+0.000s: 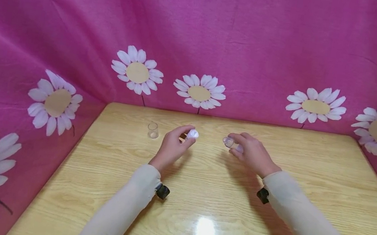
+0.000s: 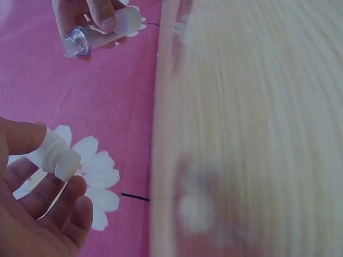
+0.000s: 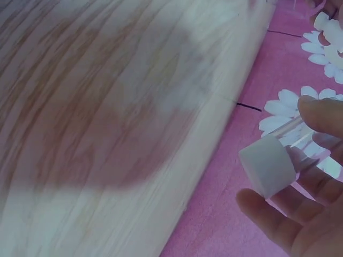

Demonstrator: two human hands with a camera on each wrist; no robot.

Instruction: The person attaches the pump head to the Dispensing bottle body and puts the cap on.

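My left hand point(image 1: 172, 144) pinches a small white pump top point(image 2: 58, 155) between thumb and fingers, above the far part of the table. To its right, my right hand point(image 1: 255, 154) grips a small clear bottle point(image 2: 102, 37) lying sideways in the fingers. The bottle's clear neck points toward the left hand, and its white base point(image 3: 268, 166) shows at the other end in the right wrist view. A gap separates the two pieces. Left of the left hand, a clear cylindrical cap point(image 1: 153, 132) stands on the table, touched by neither hand.
The wooden table point(image 1: 193, 182) has a glossy surface with a bright reflection near its front. A pink cloth point(image 1: 257, 43) printed with white daisies hangs along the back and sides of the table. Black wrist cameras point(image 1: 162, 191) sit on both sleeves.
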